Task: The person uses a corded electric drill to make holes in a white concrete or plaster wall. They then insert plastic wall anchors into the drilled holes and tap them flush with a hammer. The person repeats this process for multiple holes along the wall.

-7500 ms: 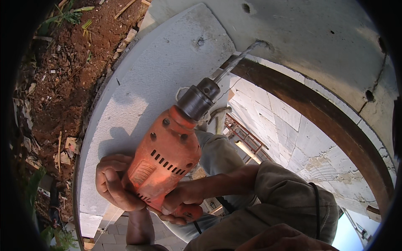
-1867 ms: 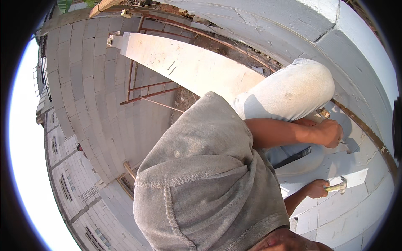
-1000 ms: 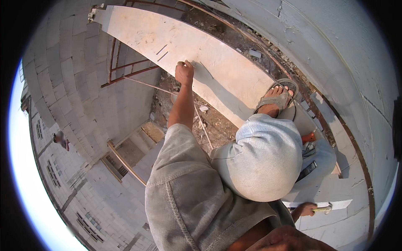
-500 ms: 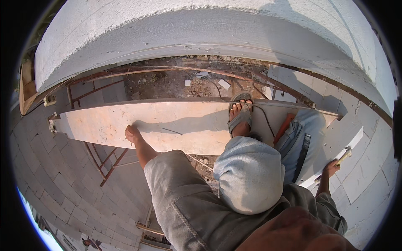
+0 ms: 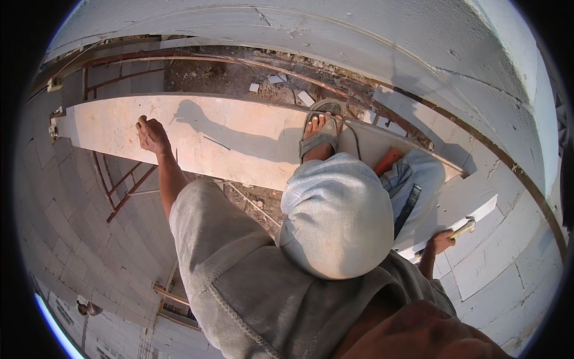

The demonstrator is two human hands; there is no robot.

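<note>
My left hand (image 5: 153, 135) is raised over the pale plank (image 5: 92, 119), fingers closed on something small that I cannot make out. Its shadow falls on the board to its right. My right hand (image 5: 441, 241) grips a hammer (image 5: 463, 228) with a light handle, beside the block wall at the right. The orange drill (image 5: 387, 160) lies by my bent legs, partly hidden by the jeans, with a dark cable near it. My sandalled foot (image 5: 318, 134) is on the plank.
Rusty scaffold tubes (image 5: 128, 179) frame the plank. Rubble (image 5: 209, 75) and white block pieces lie below. A block wall (image 5: 359, 27) curves across the top, another (image 5: 72, 215) stands at left. A co-worker (image 5: 88, 308) is far off at lower left.
Earlier both hands held the drill; now it lies by my legs and my right hand has the hammer. My left hand has moved leftward along the plank as the view turned.
</note>
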